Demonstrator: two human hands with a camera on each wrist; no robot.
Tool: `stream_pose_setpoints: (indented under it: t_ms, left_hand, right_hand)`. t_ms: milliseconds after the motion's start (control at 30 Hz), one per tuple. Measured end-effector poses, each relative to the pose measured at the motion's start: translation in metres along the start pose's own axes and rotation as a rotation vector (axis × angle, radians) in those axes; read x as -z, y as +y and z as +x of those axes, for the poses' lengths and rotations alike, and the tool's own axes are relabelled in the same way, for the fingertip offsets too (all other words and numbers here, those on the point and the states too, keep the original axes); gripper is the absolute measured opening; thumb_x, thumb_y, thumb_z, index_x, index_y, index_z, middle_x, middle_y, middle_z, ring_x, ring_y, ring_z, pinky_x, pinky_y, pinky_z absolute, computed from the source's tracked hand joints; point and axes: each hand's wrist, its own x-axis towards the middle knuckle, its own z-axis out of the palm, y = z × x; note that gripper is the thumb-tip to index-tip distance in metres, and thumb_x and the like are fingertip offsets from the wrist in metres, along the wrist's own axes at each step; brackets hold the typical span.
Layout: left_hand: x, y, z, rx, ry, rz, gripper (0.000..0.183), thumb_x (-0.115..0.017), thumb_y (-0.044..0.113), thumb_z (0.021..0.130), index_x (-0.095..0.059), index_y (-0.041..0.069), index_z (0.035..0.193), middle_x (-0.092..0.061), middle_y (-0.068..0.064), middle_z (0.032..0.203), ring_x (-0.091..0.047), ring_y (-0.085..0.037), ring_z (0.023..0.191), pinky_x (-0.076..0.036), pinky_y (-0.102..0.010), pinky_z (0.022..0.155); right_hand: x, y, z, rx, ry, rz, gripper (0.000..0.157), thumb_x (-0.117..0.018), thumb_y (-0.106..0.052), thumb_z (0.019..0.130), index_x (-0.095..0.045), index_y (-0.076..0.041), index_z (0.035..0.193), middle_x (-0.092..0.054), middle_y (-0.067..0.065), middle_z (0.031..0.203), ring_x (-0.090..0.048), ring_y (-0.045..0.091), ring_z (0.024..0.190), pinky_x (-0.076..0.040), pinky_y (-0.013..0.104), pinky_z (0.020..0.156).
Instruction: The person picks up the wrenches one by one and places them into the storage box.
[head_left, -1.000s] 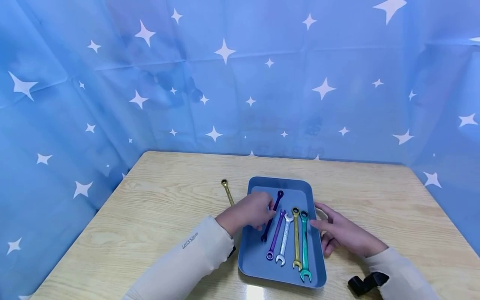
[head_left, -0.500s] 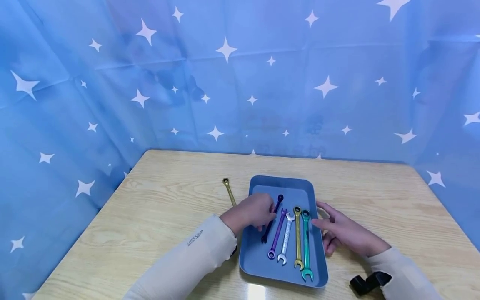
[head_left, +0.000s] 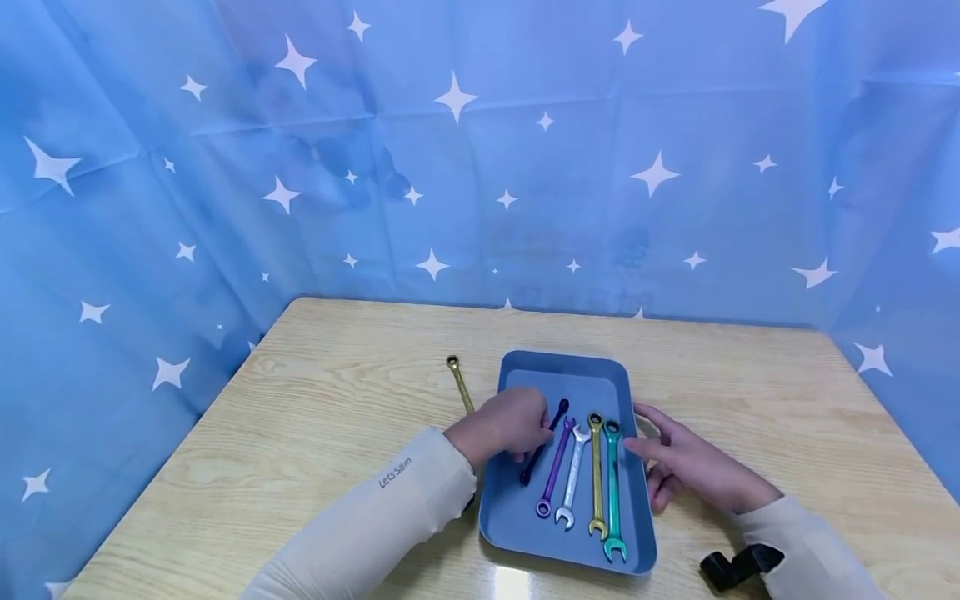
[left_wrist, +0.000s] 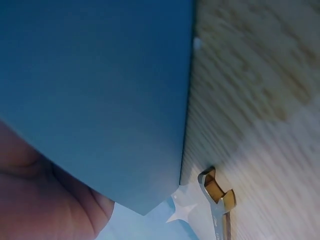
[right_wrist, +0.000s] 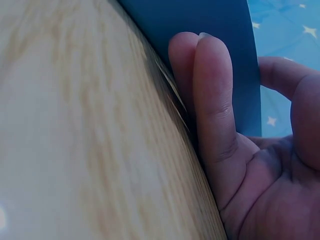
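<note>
My left hand [head_left: 517, 421] reaches over the left wall of the blue-grey tray [head_left: 566, 554] and pinches a dark purple combination wrench [head_left: 557, 417], partly hidden by the fingers. Beside it lie a lighter purple wrench [head_left: 556, 467], a silver wrench [head_left: 573, 479], a gold wrench [head_left: 596, 471] and a green wrench [head_left: 612, 492], roughly side by side. At the tray's right wall, my right hand [head_left: 678, 462] holds on, thumb over the rim. In the right wrist view, fingers [right_wrist: 212, 85] rest against the tray's outer wall.
Left of the tray, another gold wrench [head_left: 460, 385] lies on the wooden table [head_left: 360, 375], partly covered by the left arm; its open end [left_wrist: 215, 192] shows in the left wrist view. A blue curtain with white stars [head_left: 480, 167] hangs behind the table.
The dark purple wrench's far end has shifted slightly nearer, and its near end looks turned in the left hand's pinch. The right hand keeps its place on the tray.
</note>
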Motion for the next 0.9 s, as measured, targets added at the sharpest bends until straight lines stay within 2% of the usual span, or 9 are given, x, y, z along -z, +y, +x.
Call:
stream_pose_setpoints:
  t_ms: [300,700,900]
  left_hand:
    - [-0.0002,0.0013,-0.0026,-0.001,-0.005,0.005,0.049,-0.063,0.024,0.099,-0.049,0.015,0.053,-0.060,0.003,0.048,-0.060,-0.011,0.041,-0.045,-0.023,0.043]
    - [0.0006,0.0028,-0.0070,-0.004,0.004,0.082,0.033,-0.064,0.028,0.099,-0.055,0.015,0.070,-0.051,0.003,0.050,-0.051,-0.009,0.040,-0.039,-0.022,0.042]
    - [-0.0019,0.0018,-0.0043,-0.011,0.010,0.106,0.040,-0.064,0.031,0.098,-0.051,0.016,0.063,-0.047,0.005,0.048,-0.049,-0.009,0.042,-0.036,-0.022,0.041]
  right_hand:
    - [-0.0008,-0.0005,-0.0015,-0.014,0.000,0.010,0.083,-0.047,-0.036,0.106,0.013,-0.018,0.160,-0.071,0.016,0.094,-0.069,0.018,0.064,-0.060,0.043,0.064]
    - [-0.0013,-0.0001,0.0003,-0.006,-0.001,0.003,0.082,-0.048,-0.036,0.106,0.012,-0.019,0.160,-0.071,0.017,0.096,-0.069,0.019,0.063,-0.060,0.043,0.063]
    - [-0.0009,-0.0011,-0.0003,0.000,-0.007,0.007,0.082,-0.048,-0.036,0.106,0.011,-0.019,0.160,-0.070,0.018,0.097,-0.069,0.020,0.063,-0.060,0.044,0.063]
